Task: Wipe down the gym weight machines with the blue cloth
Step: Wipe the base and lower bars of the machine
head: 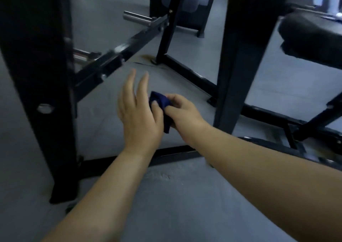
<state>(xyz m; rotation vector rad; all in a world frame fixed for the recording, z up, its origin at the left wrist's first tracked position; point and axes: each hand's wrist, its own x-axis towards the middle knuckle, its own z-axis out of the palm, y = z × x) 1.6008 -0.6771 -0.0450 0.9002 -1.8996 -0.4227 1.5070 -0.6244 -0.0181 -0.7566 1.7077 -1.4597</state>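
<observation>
Open grey rubber floor (185, 195) spreads below and ahead of the dark blue bunched cloth (161, 103), so there's room there. The right hand (182, 115) has it pinched in curled fingers; the left hand (138, 115) is beside it, fingers straight, thumb touching the fabric. Black steel uprights (37, 75) box it in left and right, a black padded seat (311, 36) far right, chrome weight pegs (137, 18) up behind.

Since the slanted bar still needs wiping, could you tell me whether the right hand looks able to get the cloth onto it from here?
Probably yes: the right hand grips the blue cloth, but the open left hand lies between it and the slanted bar.
</observation>
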